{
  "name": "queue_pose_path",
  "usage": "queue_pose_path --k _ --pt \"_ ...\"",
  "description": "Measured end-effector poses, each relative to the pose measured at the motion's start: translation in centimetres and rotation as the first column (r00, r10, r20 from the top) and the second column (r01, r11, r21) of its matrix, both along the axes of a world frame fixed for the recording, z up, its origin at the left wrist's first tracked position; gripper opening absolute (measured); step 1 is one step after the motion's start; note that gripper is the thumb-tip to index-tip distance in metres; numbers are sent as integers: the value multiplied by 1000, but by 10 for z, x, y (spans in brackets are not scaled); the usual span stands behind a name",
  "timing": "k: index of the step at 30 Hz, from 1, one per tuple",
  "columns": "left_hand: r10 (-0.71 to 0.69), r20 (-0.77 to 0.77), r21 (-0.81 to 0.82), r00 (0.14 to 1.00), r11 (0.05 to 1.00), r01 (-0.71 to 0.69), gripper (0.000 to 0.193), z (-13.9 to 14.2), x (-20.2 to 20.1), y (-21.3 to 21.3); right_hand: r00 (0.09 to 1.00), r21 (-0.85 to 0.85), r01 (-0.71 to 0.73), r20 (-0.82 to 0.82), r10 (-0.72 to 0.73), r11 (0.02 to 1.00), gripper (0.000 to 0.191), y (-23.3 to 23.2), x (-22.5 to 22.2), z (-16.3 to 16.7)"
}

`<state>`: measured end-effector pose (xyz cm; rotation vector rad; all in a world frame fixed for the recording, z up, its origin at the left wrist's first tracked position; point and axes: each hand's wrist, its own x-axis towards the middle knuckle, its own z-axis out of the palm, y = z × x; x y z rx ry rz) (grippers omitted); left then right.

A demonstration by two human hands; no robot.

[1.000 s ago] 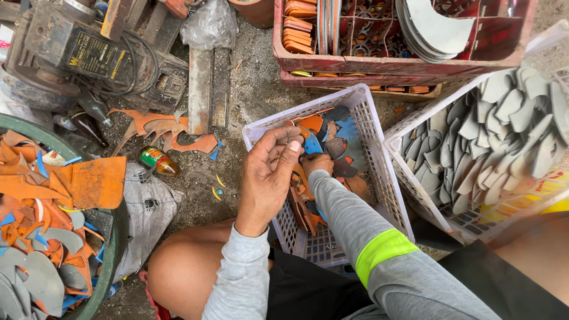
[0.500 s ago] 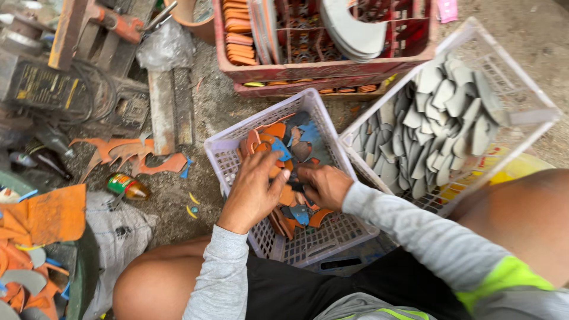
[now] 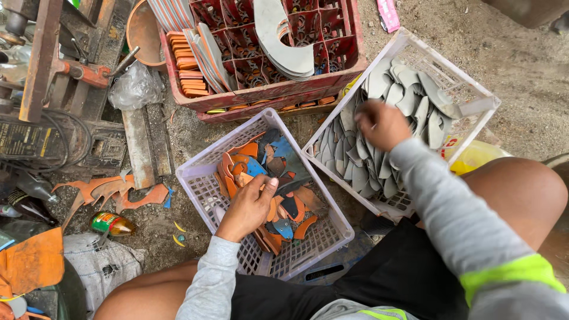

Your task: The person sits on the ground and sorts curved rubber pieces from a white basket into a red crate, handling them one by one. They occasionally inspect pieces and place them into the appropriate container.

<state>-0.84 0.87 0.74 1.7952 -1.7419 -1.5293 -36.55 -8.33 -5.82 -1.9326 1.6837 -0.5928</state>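
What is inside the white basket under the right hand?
The white basket holds a heap of flat grey curved cut-outs. The right hand sits over them, fist closed, hiding the pieces beneath it; whether it grips one cannot be told.

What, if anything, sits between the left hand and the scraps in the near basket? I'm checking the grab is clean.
Nothing visible does. The left hand rests directly on the orange and blue scraps inside the open-topped pale basket, with no lid or wrap over them.

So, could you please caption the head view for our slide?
Left hand sorts orange scraps in lilac basket; right hand reaches into grey-piece crate.
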Motion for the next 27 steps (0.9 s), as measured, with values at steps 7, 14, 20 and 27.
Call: queue_pose_path --k 7,14,20,27 --pt "15 37 -22 999 1000 -14 48 6 -3 -1 900 141 349 -327 -289 927 58 -81 -70 -51" --pt "-28 44 24 999 999 27 46 9 -2 -5 826 16 331 -489 -281 943 68 -91 -19 -85" --pt "-21 30 13 999 1000 21 46 11 3 -4 865 102 323 -435 -250 941 49 -75 -48 -73" --pt "355 -414 277 838 926 -255 47 -11 -4 4 890 179 326 -390 -238 928 42 -52 -61 59"
